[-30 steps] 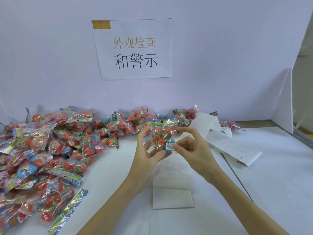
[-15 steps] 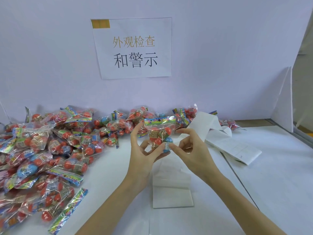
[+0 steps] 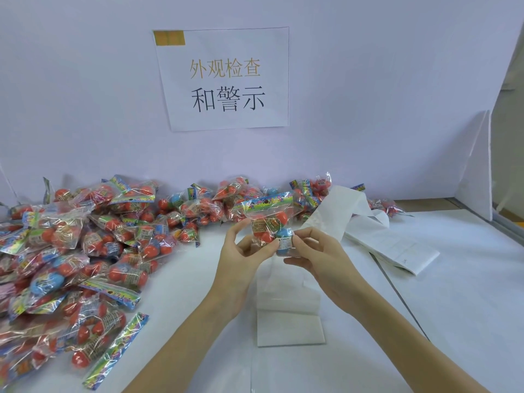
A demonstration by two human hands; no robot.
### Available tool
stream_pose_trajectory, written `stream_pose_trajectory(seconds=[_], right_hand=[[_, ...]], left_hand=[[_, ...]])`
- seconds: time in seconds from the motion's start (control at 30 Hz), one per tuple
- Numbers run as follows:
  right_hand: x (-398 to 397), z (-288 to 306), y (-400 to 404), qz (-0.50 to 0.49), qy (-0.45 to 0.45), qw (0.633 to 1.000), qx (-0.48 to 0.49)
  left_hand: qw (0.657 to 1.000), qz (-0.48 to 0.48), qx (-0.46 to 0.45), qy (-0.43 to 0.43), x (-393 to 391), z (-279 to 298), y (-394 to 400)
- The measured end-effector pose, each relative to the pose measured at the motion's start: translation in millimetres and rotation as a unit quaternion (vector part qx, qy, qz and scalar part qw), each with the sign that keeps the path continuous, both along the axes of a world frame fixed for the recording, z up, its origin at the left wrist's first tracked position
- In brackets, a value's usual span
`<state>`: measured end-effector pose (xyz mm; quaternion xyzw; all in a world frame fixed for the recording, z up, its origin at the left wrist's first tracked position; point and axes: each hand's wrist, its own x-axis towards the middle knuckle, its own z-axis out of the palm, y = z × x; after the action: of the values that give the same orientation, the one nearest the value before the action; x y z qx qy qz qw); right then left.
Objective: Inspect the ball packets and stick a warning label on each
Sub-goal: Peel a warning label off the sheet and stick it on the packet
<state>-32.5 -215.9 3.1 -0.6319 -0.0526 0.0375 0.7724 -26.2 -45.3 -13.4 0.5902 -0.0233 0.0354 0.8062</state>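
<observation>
Up above the white table [image 3: 467, 293], both hands held one ball packet [image 3: 269, 219] between them, raised just in front of the heap along the wall. The left hand [image 3: 241, 262] had its grip closed on the packet's lower left side, thumb and fingertips curled round the clear film, with the forefinger lifted a little. The right hand [image 3: 323, 259] pinched the lower right corner, its thumb and fingers bent round the blue ball at the bottom. A small white warning label [image 3: 284, 244] with fine black print sat on the film over that blue ball, just beside the right thumb; its wording was too small to read. Inside the packet, red balls lay above the blue one, and a colourful printed header strip ran across the top.

To the left, a big pile of ball packets [image 3: 85, 251] spread over the table, red balls mostly, a few blue, reaching along the back wall behind the hands. A long strip of white label backing paper [image 3: 289, 327] lay on the table beneath the hands, and it trailed up and back toward the wall at the right. Near it, farther right, lay a folded stack of label sheets [image 3: 397, 248]. On the wall hung a paper sign [image 3: 226, 80] with Chinese characters and a yellow patch in its top left corner
</observation>
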Motion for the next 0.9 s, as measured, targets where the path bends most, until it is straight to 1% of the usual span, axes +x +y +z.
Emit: stream_pose_trajectory(seconds=[0.13, 0.2, 0.3, 0.33, 0.4, 0.43, 0.5, 0.57, 0.67, 0.73, 0.9], right_hand=[[-1.7, -1.8, 4.4, -0.02, -0.018, 0.998, -0.053], [-1.4, -2.4, 1.8, -0.021, -0.018, 0.998, -0.05], [0.2, -0.2, -3.6, -0.022, -0.01, 1.0, -0.01], [1.1, 0.4, -4.5, -0.022, -0.005, 1.0, 0.0], [2.8, -0.5, -4.8, -0.007, 0.004, 0.999, 0.039], [3.2, -2.0, -4.8, 0.007, 0.011, 0.997, 0.074], [4.1, -3.8, -4.7, 0.038, 0.029, 0.989, 0.142], [4.0, -4.2, -4.5, 0.059, 0.041, 0.981, 0.181], [5.8, -3.9, -4.5, 0.055, 0.052, 0.975, 0.208], [7.4, -4.2, -5.0, 0.047, 0.059, 0.973, 0.217], [9.4, -4.6, -5.8, 0.035, 0.073, 0.973, 0.218]], left_hand=[[1.0, 0.004, 0.029, 0.0, -2.2, 0.8, -0.3], [0.999, -0.01, 0.037, 0.01, -2.5, 3.4, 0.7], [0.997, -0.072, -0.005, 0.031, -0.5, 10.4, 7.0], [0.996, -0.078, -0.018, 0.035, 0.6, 11.4, 9.3], [0.996, -0.071, -0.034, 0.042, 2.1, 11.7, 12.1], [0.996, -0.064, -0.042, 0.042, 2.4, 11.3, 12.5], [0.997, -0.044, -0.055, 0.032, 2.7, 10.3, 13.1], [0.998, -0.031, -0.061, 0.013, 3.2, 10.7, 13.5], [0.997, -0.038, -0.067, -0.011, 4.2, 10.6, 13.8], [0.997, -0.052, -0.052, -0.03, 3.3, 11.5, 13.1], [0.996, -0.054, -0.04, -0.054, 2.5, 11.3, 13.5]])
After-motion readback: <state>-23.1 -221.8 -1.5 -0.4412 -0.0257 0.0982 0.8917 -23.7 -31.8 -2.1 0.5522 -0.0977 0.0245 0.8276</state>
